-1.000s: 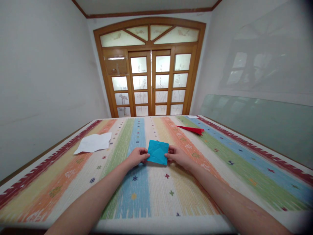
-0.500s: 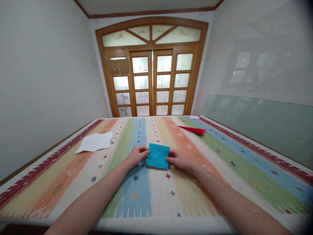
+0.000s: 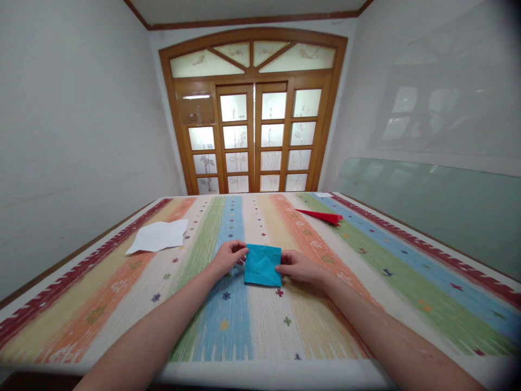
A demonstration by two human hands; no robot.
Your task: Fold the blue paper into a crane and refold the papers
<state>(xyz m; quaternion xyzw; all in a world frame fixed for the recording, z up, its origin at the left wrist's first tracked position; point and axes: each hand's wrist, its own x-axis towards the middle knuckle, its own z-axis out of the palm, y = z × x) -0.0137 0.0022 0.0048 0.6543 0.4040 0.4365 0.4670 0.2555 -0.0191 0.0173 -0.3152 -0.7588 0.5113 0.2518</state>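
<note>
A small square of folded blue paper [image 3: 262, 266] with crease lines across its face is held between my two hands, low over the striped tablecloth [image 3: 228, 336]. My left hand [image 3: 230, 257] pinches its upper left edge between thumb and fingers. At its right edge, my right hand [image 3: 299, 266] grips with the thumb on the front and the fingers behind, where they are partly hidden by the paper.
A white sheet of paper [image 3: 158, 237] lies on the left of the table. A folded red paper piece [image 3: 321, 216], long and pointed, lies at the back right. Beyond the table's far edge stand wooden doors with glass panes [image 3: 254, 136].
The blue paper has tipped and shifted slightly toward me, its top edge now lower. Both hands stay at its sides, almost unmoved. The white and red papers have not moved.
</note>
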